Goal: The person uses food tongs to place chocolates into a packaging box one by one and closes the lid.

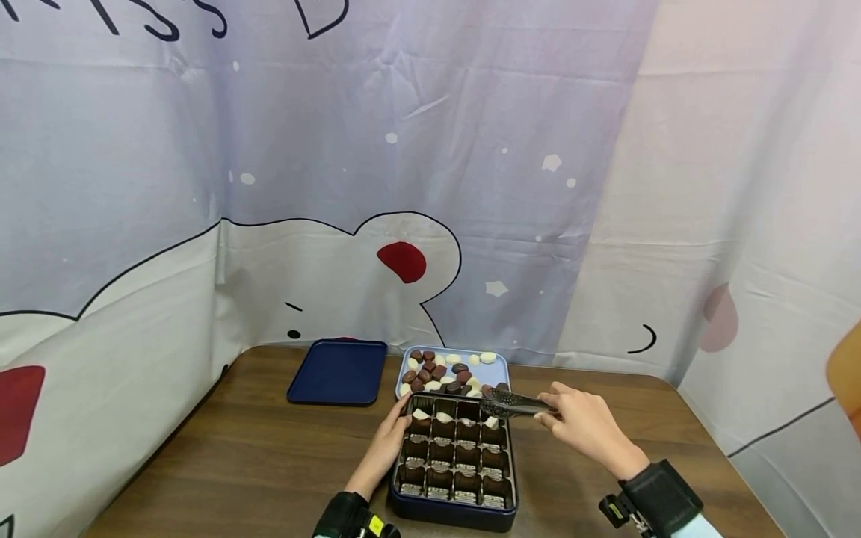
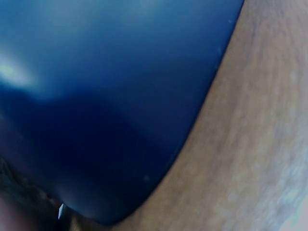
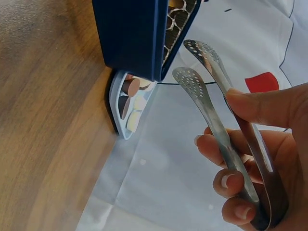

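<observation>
While the left hand [image 1: 385, 444] is resting along the left rim of the divided dark blue box [image 1: 454, 512], its grip loose and its fingers lying fairly straight, the right hand [image 1: 588, 422] is pinching the metal tongs [image 1: 518, 402], its thumb and fingers curling round both arms, and the tips are standing apart above the box's far right corner. The box is sitting on the wooden tabletop [image 1: 235, 448], with white pieces [image 1: 444, 417] showing in its far row; just behind it, brown and white sweets are filling a pale blue tray [image 1: 498, 373], and a flat navy lid [image 1: 341, 373] is lying to the left.
</observation>
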A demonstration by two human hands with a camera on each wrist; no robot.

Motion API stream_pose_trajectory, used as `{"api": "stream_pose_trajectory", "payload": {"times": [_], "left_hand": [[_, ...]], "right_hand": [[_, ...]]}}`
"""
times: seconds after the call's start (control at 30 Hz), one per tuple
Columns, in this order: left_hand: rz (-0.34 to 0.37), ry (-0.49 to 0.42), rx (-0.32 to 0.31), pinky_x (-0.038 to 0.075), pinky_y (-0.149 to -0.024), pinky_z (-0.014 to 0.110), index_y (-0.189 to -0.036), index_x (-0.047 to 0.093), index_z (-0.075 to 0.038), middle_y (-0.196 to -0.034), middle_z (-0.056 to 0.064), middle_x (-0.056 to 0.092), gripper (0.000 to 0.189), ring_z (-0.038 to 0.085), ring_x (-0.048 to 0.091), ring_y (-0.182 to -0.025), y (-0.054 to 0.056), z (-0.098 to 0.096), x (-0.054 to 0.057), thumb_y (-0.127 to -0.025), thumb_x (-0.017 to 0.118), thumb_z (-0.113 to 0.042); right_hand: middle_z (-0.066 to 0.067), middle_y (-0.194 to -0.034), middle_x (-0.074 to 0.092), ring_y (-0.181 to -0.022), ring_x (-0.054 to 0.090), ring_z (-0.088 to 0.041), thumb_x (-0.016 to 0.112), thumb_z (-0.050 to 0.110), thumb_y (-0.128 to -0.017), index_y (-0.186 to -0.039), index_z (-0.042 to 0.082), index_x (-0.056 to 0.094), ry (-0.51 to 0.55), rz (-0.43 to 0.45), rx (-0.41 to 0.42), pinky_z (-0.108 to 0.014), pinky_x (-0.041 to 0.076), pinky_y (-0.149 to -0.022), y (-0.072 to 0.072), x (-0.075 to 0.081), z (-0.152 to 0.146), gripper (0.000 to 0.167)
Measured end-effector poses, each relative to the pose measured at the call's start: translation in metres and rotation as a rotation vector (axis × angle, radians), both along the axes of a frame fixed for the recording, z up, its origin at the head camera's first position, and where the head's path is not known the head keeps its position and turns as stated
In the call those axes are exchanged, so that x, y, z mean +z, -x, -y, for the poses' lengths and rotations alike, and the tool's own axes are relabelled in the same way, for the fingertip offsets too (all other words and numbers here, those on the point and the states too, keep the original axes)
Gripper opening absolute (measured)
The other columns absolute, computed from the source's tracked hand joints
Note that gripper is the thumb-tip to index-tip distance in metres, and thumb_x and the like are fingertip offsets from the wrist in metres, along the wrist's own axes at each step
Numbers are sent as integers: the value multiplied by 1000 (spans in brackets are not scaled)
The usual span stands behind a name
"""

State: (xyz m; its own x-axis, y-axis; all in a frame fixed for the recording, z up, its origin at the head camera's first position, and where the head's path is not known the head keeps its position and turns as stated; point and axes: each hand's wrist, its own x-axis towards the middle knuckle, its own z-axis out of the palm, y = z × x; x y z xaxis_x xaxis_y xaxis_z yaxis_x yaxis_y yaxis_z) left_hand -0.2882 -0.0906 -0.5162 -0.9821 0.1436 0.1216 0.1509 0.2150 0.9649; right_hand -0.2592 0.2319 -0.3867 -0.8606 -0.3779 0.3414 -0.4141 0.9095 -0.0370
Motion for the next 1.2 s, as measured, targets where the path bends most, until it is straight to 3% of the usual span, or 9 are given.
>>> {"api": "stream_pose_trajectory", "payload": {"times": [0.23, 0.5, 0.77, 1.2], "left_hand": [[-12, -28, -1, 23, -107, 65, -152, 23, -10, -154, 26, 21, 51, 46, 21, -140, -3, 0, 3, -103, 34, -15], [-11, -32, -1, 22, -107, 64, -152, 24, -11, -154, 25, 21, 50, 45, 21, -140, -3, -1, 3, -103, 34, -16], [-22, -41, 7, 23, -108, 63, -152, 25, -10, -154, 25, 22, 51, 45, 22, -140, -3, -1, 3, -102, 35, -14], [-9, -25, 0, 23, -107, 64, -152, 24, -10, -154, 26, 21, 50, 46, 22, -140, -2, -1, 3, -103, 34, -15]], "right_hand": [[7, -70, 42, -53, 35, -5, 72, 23, -81, -98, 11, 73, 6, -68, -11, -23, 28, -47, 13, 3, 8, 21], [2, -73, 48, -55, 45, -11, 69, 19, -84, -101, 8, 73, -35, -63, -34, -26, 33, -48, 43, -2, 11, 21], [1, -69, 47, -54, 47, -15, 68, 15, -80, -79, 13, 71, -78, -29, -33, -30, 36, -47, 71, -14, 19, 4], [-3, -77, 54, -59, 54, -22, 70, 18, -82, -95, 7, 75, -40, 53, -54, -33, 41, -50, 84, -32, 30, 18]]}}
